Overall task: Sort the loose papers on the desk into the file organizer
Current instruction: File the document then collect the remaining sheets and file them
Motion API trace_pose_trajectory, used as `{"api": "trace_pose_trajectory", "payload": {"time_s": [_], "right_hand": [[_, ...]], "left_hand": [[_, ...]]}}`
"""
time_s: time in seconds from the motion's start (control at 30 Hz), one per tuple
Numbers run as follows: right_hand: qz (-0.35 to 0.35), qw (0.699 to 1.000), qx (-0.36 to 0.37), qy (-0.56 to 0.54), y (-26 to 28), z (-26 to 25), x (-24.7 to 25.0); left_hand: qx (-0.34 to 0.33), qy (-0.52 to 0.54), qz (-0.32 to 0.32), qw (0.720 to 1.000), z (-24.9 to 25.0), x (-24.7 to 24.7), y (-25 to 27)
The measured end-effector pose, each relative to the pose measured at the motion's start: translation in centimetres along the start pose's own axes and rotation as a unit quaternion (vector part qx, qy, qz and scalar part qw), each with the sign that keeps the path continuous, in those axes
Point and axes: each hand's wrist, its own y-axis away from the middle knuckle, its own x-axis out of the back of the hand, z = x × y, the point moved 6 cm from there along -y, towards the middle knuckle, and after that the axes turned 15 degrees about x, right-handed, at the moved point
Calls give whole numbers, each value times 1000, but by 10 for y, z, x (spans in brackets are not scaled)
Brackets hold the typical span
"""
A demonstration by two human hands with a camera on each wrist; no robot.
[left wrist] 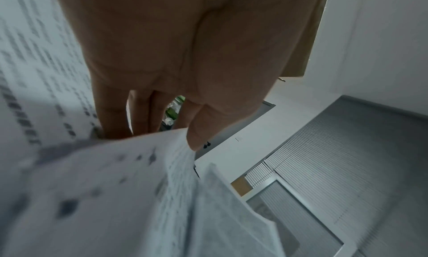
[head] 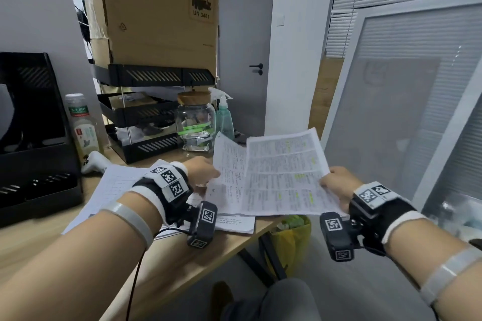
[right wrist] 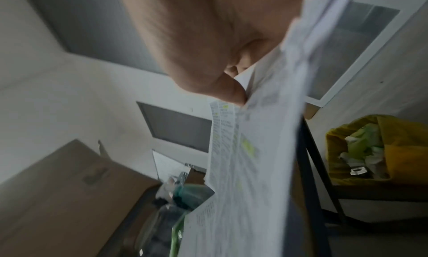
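The left hand (head: pixel 202 171) pinches the left edge of a printed sheet (head: pixel 228 164), thumb on the upper face and fingers (left wrist: pixel 139 111) beneath. The right hand (head: pixel 336 185) grips the right edge of a sheaf of printed sheets (head: pixel 284 177) marked with yellow-green highlighting, thumb on top and fingers curled below. Both sets of paper are held in the air above the near right corner of the wooden counter (head: pixel 182 260), with the left sheet partly tucked behind the highlighted sheaf. More loose papers (head: pixel 117 187) lie flat on the counter beneath the left forearm, and another printed page (head: pixel 236 224) rests at the counter's right edge. The file organizer (head: pixel 146 114), a black three-tier tray rack, stands at the far side of the counter, well apart from the held papers. A large cardboard box (head: pixel 156 8) stands behind the rack. Just right of the rack stand a glass jar (head: pixel 195 122) with a wooden lid and a green spray bottle (head: pixel 224 117). A drink bottle (head: pixel 82 128) stands left of the rack, beside a black stand (head: pixel 34 138) at the far left. A yellow-lined waste bin (right wrist: pixel 361 151) sits on the floor below the counter's right edge.
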Motion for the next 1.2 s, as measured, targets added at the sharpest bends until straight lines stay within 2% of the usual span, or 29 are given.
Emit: {"api": "trace_pose_trajectory", "payload": {"time_s": [0.07,0.2,0.3,0.37,0.47,0.57,0.67,0.77,0.87,0.93,1.0,1.07,1.13,1.2], "right_hand": [[-60,996,16,68,2,-8,-17],[-149,977,37,146,-24,19,-39],[-176,965,39,189,13,-18,-47],[-191,961,41,196,29,-34,-51],[-189,975,45,112,30,-36,-50],[-132,991,-7,7,18,-26,-42],[-140,984,-26,-103,14,-25,-48],[-149,981,46,-113,10,-42,-54],[-73,982,176,4,-3,-79,-39],[-23,958,263,112,-5,-110,-27],[16,928,322,185,-4,-139,-16],[37,910,336,241,-1,-160,-13],[31,898,345,270,-4,-176,-17],[7,885,369,284,0,-190,-26]], "left_hand": [[-7,21,-15,1000,1,-3,3],[-25,37,-9,999,-2,-7,2],[-32,6,-57,998,-6,-19,2],[-38,11,-64,997,-7,-24,11],[-44,8,-59,997,-7,-27,18],[-82,-30,-61,994,-5,-17,22],[-114,68,-64,989,-9,-3,24],[-153,162,-71,972,-12,1,31],[-172,221,-91,956,-8,10,45],[-179,239,-57,953,-3,29,50],[-185,267,12,946,0,59,54],[-195,241,123,943,3,94,63],[-205,160,216,941,6,117,72],[-199,116,235,944,7,127,75]]}}
